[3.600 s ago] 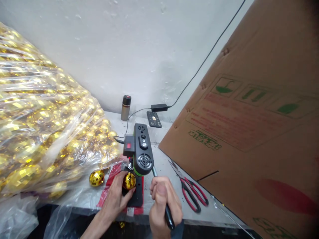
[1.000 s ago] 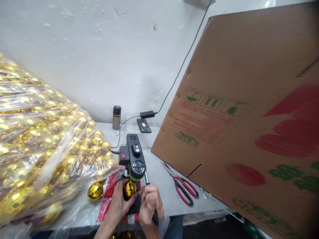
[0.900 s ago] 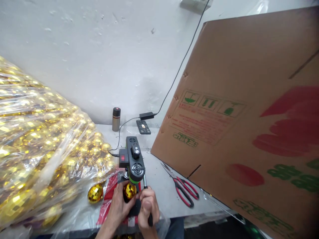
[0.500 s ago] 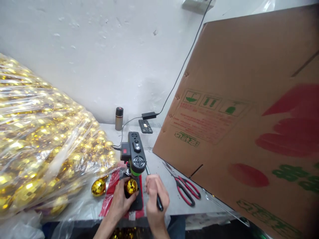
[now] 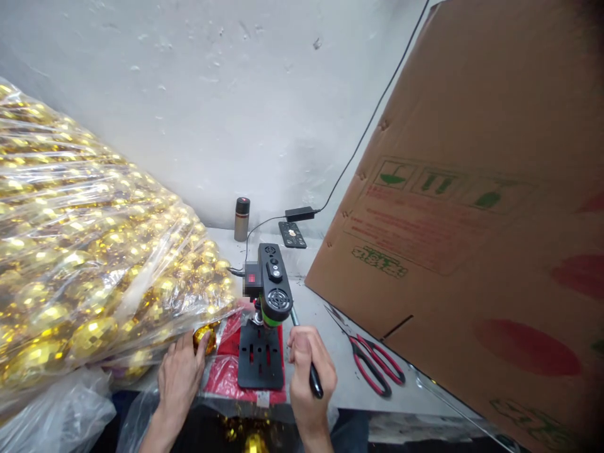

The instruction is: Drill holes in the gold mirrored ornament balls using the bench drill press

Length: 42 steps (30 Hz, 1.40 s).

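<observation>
My left hand (image 5: 182, 371) is at the table's front left, thumb and fingers closed around a gold faceted ball ornament (image 5: 206, 340) beside the plastic bag. My right hand (image 5: 311, 377) is wrapped round the black-tipped lever (image 5: 316, 381) of a small black bench drill press (image 5: 275, 283). Nothing lies on the press's slotted black base plate (image 5: 260, 358). Under the plate is a piece of red plastic (image 5: 224, 377). Below the table edge another gold ball (image 5: 255, 443) shows, partly cut off by the frame.
A large clear bag of gold balls (image 5: 108, 251) fills the left. A big cardboard box (image 5: 453, 207) leans over the right side, with red-handled scissors (image 5: 377, 365) beside it. Behind the press are a bottle (image 5: 242, 220), a phone (image 5: 292, 234) and a black power adapter (image 5: 300, 214) with its cord.
My left hand has left the press plate and moved left to the ball on the table. The ball on the plate is gone from there. My right hand stays on the lever. The view has shifted.
</observation>
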Motion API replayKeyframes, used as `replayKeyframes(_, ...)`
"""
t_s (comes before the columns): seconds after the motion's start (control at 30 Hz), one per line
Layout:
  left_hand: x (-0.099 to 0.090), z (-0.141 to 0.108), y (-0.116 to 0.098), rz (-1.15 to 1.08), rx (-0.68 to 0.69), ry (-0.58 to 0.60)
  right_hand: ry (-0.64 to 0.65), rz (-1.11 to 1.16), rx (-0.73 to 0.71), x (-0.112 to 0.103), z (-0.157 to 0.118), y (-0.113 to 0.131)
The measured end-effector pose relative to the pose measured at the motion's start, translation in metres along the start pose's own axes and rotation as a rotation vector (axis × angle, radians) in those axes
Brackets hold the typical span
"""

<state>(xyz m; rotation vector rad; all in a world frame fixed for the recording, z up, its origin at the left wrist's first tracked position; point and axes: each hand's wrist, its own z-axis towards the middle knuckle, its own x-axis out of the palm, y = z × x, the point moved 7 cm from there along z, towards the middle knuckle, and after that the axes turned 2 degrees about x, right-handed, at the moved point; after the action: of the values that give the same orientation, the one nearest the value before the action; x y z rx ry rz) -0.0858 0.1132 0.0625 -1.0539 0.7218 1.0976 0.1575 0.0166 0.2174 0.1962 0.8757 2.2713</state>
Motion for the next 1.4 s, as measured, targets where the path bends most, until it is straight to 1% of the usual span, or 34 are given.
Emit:
replayKeyframes(0.07, 0.006, 0.009, -0.008, -0.029, 0.051, 0.091, 0.017, -0.005, -0.004, 0.000, 0.001, 0.001)
replayKeyframes(0.13, 0.007, 0.010, -0.018, -0.148, 0.087, 0.121, 0.030, -0.011, -0.009, -0.001, 0.002, 0.002)
replayKeyframes(0.2, 0.007, 0.006, -0.026, -0.328, 0.038, 0.110, 0.037, -0.012, -0.011, -0.001, 0.005, 0.004)
replayKeyframes(0.27, 0.013, -0.001, -0.034, -0.557, -0.052, 0.117, 0.039, -0.012, -0.005, -0.001, 0.009, 0.006)
replayKeyframes(0.37, 0.034, -0.011, -0.054, -0.837, -0.139, 0.202, 0.030, -0.014, 0.014, -0.001, 0.017, 0.010)
replayKeyframes(0.43, 0.047, -0.015, -0.067, -0.901, -0.140, 0.245, 0.022, -0.015, 0.017, 0.000, 0.022, 0.012)
replayKeyframes(0.47, 0.051, -0.016, -0.072, -0.895, -0.123, 0.249, 0.022, -0.014, 0.013, 0.000, 0.024, 0.014)
replayKeyframes(0.53, 0.053, -0.015, -0.079, -0.844, -0.053, 0.220, 0.030, -0.011, 0.000, 0.000, 0.027, 0.016)
replayKeyframes(0.7, 0.042, -0.015, -0.087, -0.699, 0.189, 0.117, 0.054, -0.007, -0.011, -0.001, 0.025, 0.017)
replayKeyframes(0.8, 0.039, -0.017, -0.091, -0.636, 0.261, 0.071, 0.061, -0.011, -0.023, -0.001, 0.023, 0.017)
replayKeyframes(0.87, 0.041, -0.018, -0.097, -0.609, 0.297, 0.064, 0.061, -0.018, -0.034, -0.002, 0.023, 0.017)
replayKeyframes(0.93, 0.046, -0.017, -0.103, -0.593, 0.308, 0.078, 0.062, -0.026, -0.036, -0.002, 0.023, 0.017)
replayKeyframes(1.07, 0.055, -0.013, -0.106, -0.624, 0.245, 0.138, 0.076, -0.043, -0.043, -0.003, 0.022, 0.017)
replayKeyframes(1.17, 0.058, -0.014, -0.109, -0.671, 0.269, 0.209, 0.092, -0.056, -0.039, -0.003, 0.017, 0.014)
replayKeyframes(1.27, 0.060, -0.016, -0.110, -0.685, 0.292, 0.265, 0.083, -0.053, -0.026, -0.004, 0.006, 0.005)
replayKeyframes(1.4, 0.067, -0.019, -0.110, -0.695, 0.263, 0.299, 0.056, -0.013, -0.042, -0.004, -0.015, -0.008)
